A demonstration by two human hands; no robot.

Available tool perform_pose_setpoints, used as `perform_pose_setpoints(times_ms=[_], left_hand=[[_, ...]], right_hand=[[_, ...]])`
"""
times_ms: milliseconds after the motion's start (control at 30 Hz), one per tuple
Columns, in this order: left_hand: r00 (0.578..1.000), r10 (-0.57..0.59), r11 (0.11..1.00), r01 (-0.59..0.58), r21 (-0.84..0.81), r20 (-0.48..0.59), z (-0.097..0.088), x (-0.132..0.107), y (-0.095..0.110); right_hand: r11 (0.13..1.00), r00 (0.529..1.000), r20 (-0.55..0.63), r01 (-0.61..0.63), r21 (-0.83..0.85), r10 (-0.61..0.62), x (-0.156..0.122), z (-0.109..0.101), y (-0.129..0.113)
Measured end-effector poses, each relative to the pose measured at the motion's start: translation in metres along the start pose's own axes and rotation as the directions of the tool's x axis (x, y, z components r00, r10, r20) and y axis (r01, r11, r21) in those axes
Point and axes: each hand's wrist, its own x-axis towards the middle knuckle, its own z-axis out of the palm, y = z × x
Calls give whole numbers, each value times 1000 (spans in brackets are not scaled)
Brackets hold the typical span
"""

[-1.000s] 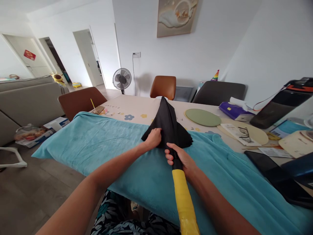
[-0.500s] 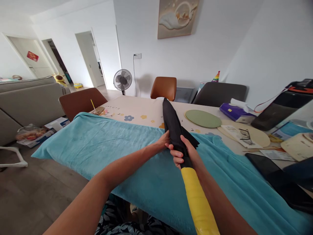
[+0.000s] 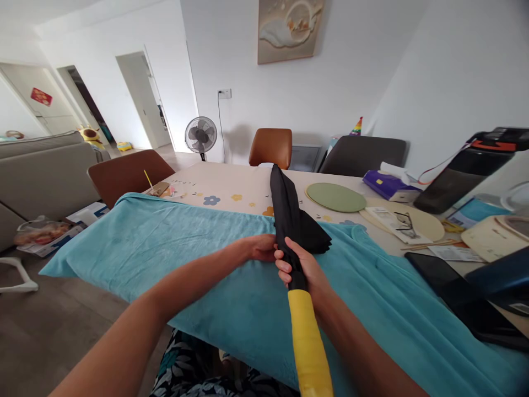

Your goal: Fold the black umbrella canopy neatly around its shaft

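A folded black umbrella (image 3: 285,204) with a yellow tape-wrapped handle (image 3: 308,336) slants away from me over the table. My right hand (image 3: 303,264) is closed around its black cloth just above the yellow part. My left hand (image 3: 263,247) is curled against the umbrella's left side, its fingertips partly hidden behind the cloth. Loose pleats of the canopy fan out to the right of the shaft. Beneath both hands lies a turquoise blanket (image 3: 198,237) spread along the near side of the table.
On the right of the table are green round mat (image 3: 336,197), a purple tissue box (image 3: 388,184), glasses (image 3: 405,221), a black tablet-like slab (image 3: 438,275) and a dark bottle (image 3: 463,171). Chairs, including a brown one (image 3: 270,148), stand around it. A fan (image 3: 201,135) is behind.
The umbrella has shifted slightly left and stands more upright in view, its pleats spread wider on the right. My left hand has slid a little lower along it. The view has turned slightly.
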Motion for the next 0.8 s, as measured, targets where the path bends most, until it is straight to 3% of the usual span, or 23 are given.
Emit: perform_pose_setpoints(times_ms=[100,267,433,633,800], left_hand=[[983,-133,991,136,-10,128,-11,34,9],[991,-113,928,130,-348,70,-30,52,2],[991,-101,866,130,-482,86,-5,70,2],[957,-218,855,92,-511,-192,20,71,2],[939,-293,844,166,-509,-179,23,62,0]], right_hand=[[998,999,-51,-8,-68,4,9,-2,13],[981,985,-170,-46,-190,13,21,-3,27],[975,991,-132,-20,-221,-10,20,-3,27],[990,998,-66,-20,-141,11,17,-4,27],[999,999,-38,-6,-36,5,19,-3,29]])
